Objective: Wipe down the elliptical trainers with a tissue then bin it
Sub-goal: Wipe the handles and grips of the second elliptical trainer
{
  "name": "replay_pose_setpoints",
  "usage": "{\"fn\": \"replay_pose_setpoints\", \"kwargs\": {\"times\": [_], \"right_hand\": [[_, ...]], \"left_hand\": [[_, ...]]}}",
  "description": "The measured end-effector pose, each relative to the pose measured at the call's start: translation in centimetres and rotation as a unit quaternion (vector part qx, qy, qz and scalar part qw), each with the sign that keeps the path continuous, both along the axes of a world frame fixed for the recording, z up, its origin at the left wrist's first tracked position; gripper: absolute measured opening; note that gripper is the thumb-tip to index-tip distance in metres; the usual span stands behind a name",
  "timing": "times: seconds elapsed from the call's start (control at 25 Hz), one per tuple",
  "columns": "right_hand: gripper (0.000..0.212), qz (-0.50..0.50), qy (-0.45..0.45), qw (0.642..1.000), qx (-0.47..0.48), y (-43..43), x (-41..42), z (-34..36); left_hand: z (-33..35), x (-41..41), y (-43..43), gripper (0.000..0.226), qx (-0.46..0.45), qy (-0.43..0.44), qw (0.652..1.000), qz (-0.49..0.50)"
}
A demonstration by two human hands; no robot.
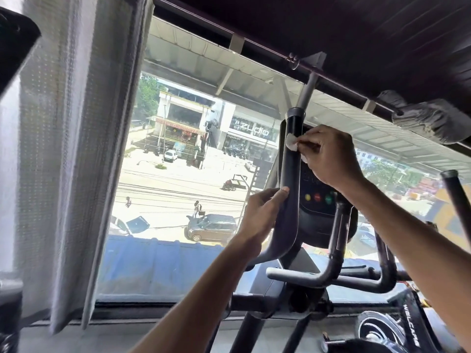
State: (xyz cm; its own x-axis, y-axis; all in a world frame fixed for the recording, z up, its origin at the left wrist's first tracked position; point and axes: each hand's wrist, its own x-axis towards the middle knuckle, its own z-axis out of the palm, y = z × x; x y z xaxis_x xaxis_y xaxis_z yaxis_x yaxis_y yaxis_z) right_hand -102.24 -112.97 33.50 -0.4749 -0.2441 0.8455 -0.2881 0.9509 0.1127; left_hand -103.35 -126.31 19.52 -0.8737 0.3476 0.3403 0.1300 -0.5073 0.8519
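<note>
Curtain hangs left of window. Left hand grips the black handlebar of the elliptical trainer. Higher on the same bar, white tissue pressed against it, pinched by right hand. Console just behind.

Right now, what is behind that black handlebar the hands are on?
The console with yellow, red and green buttons, then the window. The handlebar and right hand with the tissue cover most of its upper panel.

White tissue; black handlebar; dotted grey curtain.
</note>
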Motion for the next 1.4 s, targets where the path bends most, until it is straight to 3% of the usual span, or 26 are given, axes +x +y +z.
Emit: {"fn": "replay_pose_setpoints", "kwargs": {"times": [0.08,0.16,0.2,0.24,0.28,0.36,0.44,0.48,0.56,0.68,0.96,1.16,1.32,1.4], "right_hand": [[0.006,-0.011,0.008,0.99,-0.142,-0.6,-0.6,-1.7],[0.014,0.008,-0.005,0.938,-0.346,-1.3,-1.4,-2.3],[0.017,0.014,-0.013,0.91,-0.414,-1.6,-1.7,-2.2],[0.015,0.012,-0.01,0.907,-0.42,-1.8,-1.7,-2.0],[0.009,-0.011,0.009,0.934,-0.356,-1.9,-1.7,-1.8],[0.004,-0.062,0.036,0.992,-0.107,-2.8,-1.0,-1.9],[0.006,-0.075,0.02,0.992,0.099,-3.8,-0.5,-1.9],[0.006,-0.083,-0.001,0.986,0.144,-4.2,-0.1,-1.8],[0.007,-0.11,0.005,0.985,0.129,-4.3,-0.1,-1.7],[0.014,-0.122,0.048,0.991,0.004,-3.6,0.7,-2.6],[0.018,-0.15,0.059,0.986,-0.046,-2.8,0.5,-2.8],[0.018,-0.105,0.018,0.99,0.094,-2.6,2.5,-4.0],[0.019,-0.135,0.044,0.989,0.028,-3.2,1.4,-2.4],[0.017,-0.139,0.04,0.988,0.056,-3.7,1.3,-3.0]], "left_hand": [[0.0,-0.2,0.1,0.024,0.0,-0.002,1.0,0.006],[-0.1,-0.8,0.2,0.029,-0.006,0.007,1.0,-0.003],[-0.1,-1.0,0.1,0.029,-0.01,0.01,1.0,-0.012],[-0.2,-1.1,0.1,0.027,-0.011,0.01,1.0,-0.023],[-0.3,-1.3,0.0,0.027,-0.01,0.006,0.999,-0.037],[-0.1,-1.5,-0.2,0.029,-0.002,-0.002,0.999,-0.054],[0.0,-1.6,-0.2,0.028,0.005,-0.009,0.998,-0.062],[0.0,-1.7,-0.1,0.028,0.006,-0.013,0.998,-0.067],[0.0,-1.7,0.0,0.031,0.009,-0.023,0.997,-0.074],[-0.3,-1.9,0.1,0.028,0.021,-0.027,0.995,-0.09],[-0.5,-2.5,0.2,0.014,0.027,-0.029,0.993,-0.11],[-0.6,-2.7,0.1,0.019,0.044,-0.031,0.989,-0.136],[-1.1,-2.3,-0.1,0.024,0.025,-0.018,0.991,-0.128],[-1.5,-1.6,-0.1,0.018,0.012,0.0,0.995,-0.103]]}}
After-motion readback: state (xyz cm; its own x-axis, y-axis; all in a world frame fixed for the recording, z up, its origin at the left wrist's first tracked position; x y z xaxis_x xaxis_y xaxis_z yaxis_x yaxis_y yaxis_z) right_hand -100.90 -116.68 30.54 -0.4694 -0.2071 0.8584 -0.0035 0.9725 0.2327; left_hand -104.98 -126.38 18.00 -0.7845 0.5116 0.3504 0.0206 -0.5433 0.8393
